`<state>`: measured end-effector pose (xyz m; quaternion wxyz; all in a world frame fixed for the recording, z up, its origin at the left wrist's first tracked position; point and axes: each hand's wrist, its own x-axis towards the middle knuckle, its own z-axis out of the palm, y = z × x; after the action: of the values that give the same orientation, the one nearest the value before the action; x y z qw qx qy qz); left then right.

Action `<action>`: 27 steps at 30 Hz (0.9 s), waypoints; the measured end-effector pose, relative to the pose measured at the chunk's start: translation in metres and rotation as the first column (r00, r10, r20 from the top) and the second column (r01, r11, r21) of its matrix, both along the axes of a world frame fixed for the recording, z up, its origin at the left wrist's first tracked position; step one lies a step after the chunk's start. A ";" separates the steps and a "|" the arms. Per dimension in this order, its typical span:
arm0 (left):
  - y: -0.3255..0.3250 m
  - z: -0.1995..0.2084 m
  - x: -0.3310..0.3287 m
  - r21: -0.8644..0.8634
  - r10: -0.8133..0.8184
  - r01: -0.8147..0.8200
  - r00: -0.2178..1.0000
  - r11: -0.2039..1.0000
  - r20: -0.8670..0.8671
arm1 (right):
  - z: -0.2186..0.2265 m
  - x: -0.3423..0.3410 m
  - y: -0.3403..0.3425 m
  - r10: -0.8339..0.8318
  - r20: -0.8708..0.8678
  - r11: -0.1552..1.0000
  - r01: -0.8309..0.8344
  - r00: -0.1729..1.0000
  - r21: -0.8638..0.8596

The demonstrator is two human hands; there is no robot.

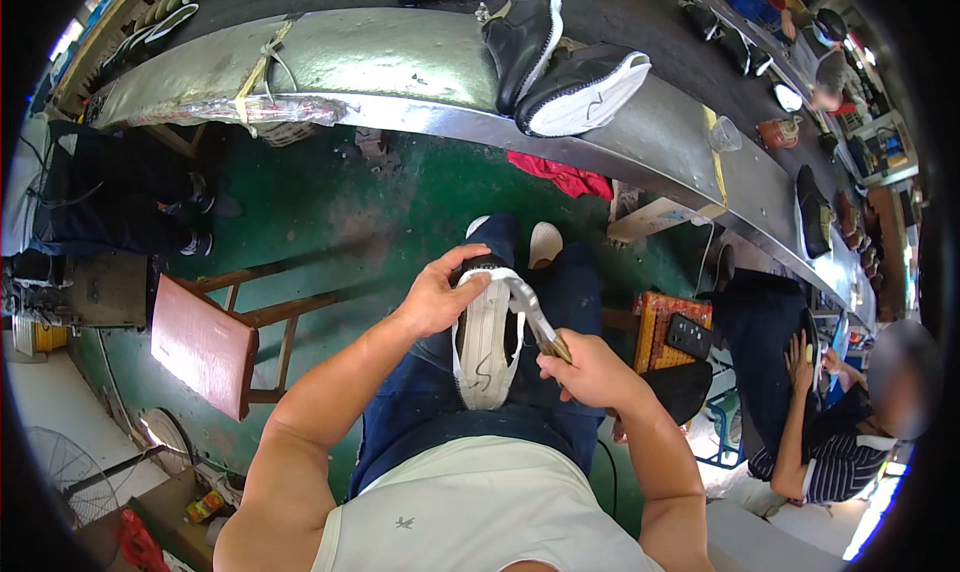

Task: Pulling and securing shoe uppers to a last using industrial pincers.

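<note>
Green-painted floor spreads beneath a long, grey, metal-covered workbench, where black shoes with white soles lie near the edge; the upturned black shoe with a ribbed white sole sits above the seated person's lap, its sole facing up. Judging by the pose, the step in hand is working the curved, silvery metal hand tool against the shoe's far edge; the next move seems to call for a steady shoe and a controlled right wrist. The left hand is partly closed around the far end, thumb over the sole; the right hand is curled firmly around the tool's handle.
</note>
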<state>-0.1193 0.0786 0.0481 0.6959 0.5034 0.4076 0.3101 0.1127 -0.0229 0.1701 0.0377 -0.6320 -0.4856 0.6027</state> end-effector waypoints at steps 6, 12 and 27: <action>0.004 0.011 0.001 -0.029 -0.093 0.093 0.996 0.995 0.003 | -0.040 -0.024 0.002 -0.077 0.205 0.781 -0.069 0.976 0.621; -0.008 0.006 -0.016 0.036 -0.107 0.108 0.994 0.994 -0.030 | -0.032 -0.005 0.014 -0.067 -0.075 0.930 0.089 0.995 0.357; -0.041 -0.025 -0.024 0.656 -0.064 0.320 0.922 0.684 -0.383 | -0.056 0.013 0.098 -0.117 -0.044 0.940 0.125 0.992 0.319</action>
<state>-0.1434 0.0381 0.0226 0.4000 0.8158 0.3118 0.2780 0.1253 0.0751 0.1144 0.1830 -0.6387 -0.5369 0.5199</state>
